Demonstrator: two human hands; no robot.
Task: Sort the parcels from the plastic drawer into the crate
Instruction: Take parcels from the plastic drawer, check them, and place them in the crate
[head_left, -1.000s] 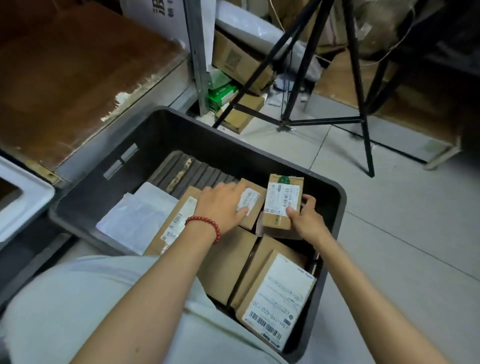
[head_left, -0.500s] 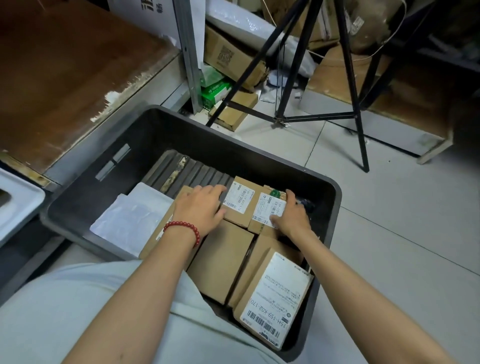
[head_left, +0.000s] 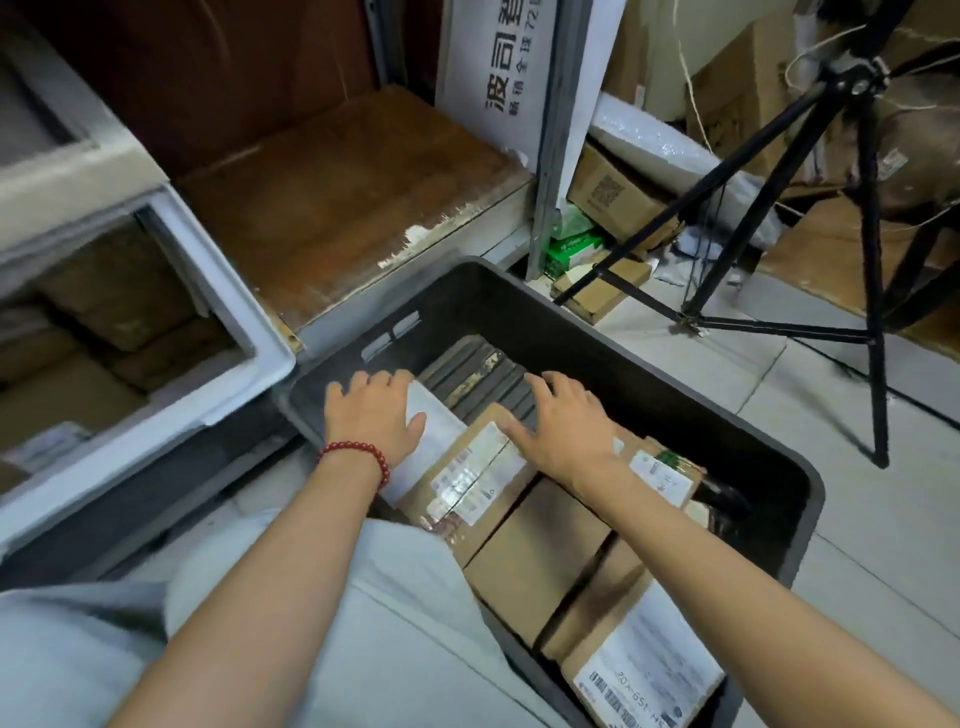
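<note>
Both hands are spread-fingered and grip nothing: the left hand (head_left: 374, 421) over a flat white mailer (head_left: 441, 428), the right hand (head_left: 569, 431) over brown cardboard parcels (head_left: 540, 551) with white labels, packed edge to edge in the dark grey crate (head_left: 769, 452). The white plastic drawer (head_left: 234, 291) sits to the left, and a black tripod (head_left: 872, 291) stands to the right.

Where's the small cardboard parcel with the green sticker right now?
In the head view, the small cardboard parcel with the green sticker lies inside the dark grey plastic crate, toward its right wall, just right of the right hand.
</note>
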